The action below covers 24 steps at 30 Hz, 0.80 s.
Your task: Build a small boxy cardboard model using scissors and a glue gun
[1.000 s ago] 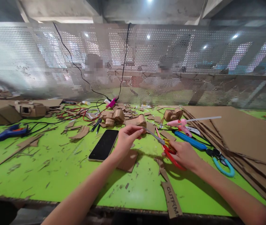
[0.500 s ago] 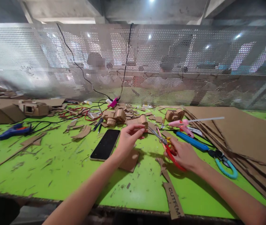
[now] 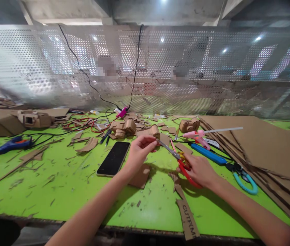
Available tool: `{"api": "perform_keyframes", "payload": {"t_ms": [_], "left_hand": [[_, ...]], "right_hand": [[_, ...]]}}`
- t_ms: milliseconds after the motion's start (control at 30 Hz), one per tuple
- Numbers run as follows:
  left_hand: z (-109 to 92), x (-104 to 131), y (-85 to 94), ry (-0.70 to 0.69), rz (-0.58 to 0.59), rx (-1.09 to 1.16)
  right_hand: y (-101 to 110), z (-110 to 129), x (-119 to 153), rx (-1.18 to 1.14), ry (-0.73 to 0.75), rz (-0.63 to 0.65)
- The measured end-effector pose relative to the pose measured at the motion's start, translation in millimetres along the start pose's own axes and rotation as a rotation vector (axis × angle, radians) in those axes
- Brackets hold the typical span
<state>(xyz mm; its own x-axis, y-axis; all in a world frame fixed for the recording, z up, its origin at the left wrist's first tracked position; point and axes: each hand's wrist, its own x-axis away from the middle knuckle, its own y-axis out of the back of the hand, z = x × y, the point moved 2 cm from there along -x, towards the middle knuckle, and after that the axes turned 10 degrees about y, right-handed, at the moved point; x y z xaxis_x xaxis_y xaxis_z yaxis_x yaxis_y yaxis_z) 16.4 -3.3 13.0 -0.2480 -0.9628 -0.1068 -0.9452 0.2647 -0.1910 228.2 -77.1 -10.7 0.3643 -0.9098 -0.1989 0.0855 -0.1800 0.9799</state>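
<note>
My right hand (image 3: pixel 198 169) grips a pair of scissors (image 3: pixel 186 171) with red and yellow handles, its blades pointing left toward my other fingers. My left hand (image 3: pixel 141 150) is pinched closed at the blade tips; whatever small piece it holds is mostly hidden by the fingers. Beneath the left wrist a square of brown cardboard (image 3: pixel 140 177) lies on the green table. A black phone (image 3: pixel 113 159) rests just left of that wrist. Below the scissors lies a torn cardboard strip (image 3: pixel 187 218) with printed letters.
A pink glue gun (image 3: pixel 197 136), a blue-handled cutter (image 3: pixel 207 153) and stacked cardboard sheets (image 3: pixel 260 147) lie at right. Cardboard camera models (image 3: pixel 123 128) stand behind my hands among scraps. At left lies a blue glue gun (image 3: pixel 13 145). A perforated metal screen (image 3: pixel 145 68) rises behind.
The scissors' blades have come closer together, with their tips nearer my left fingers. My left hand keeps its pinch. The whole view has shifted slightly.
</note>
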Motion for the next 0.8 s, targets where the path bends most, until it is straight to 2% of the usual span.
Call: {"api": "perform_keyframes", "payload": {"t_ms": [400, 667, 800], "left_hand": [[0.3, -0.9, 0.9, -0.026, -0.001, -0.008], [-1.8, -1.2, 1.7, -0.008, -0.024, 0.007], [-1.9, -0.7, 0.9, -0.003, -0.013, 0.014]], "right_hand": [[1.9, 1.7, 0.3, -0.073, 0.030, 0.015], [6.2, -10.6, -0.1, -0.092, 0.020, -0.155], [4.7, -10.3, -1.1, -0.009, -0.011, -0.086]]}}
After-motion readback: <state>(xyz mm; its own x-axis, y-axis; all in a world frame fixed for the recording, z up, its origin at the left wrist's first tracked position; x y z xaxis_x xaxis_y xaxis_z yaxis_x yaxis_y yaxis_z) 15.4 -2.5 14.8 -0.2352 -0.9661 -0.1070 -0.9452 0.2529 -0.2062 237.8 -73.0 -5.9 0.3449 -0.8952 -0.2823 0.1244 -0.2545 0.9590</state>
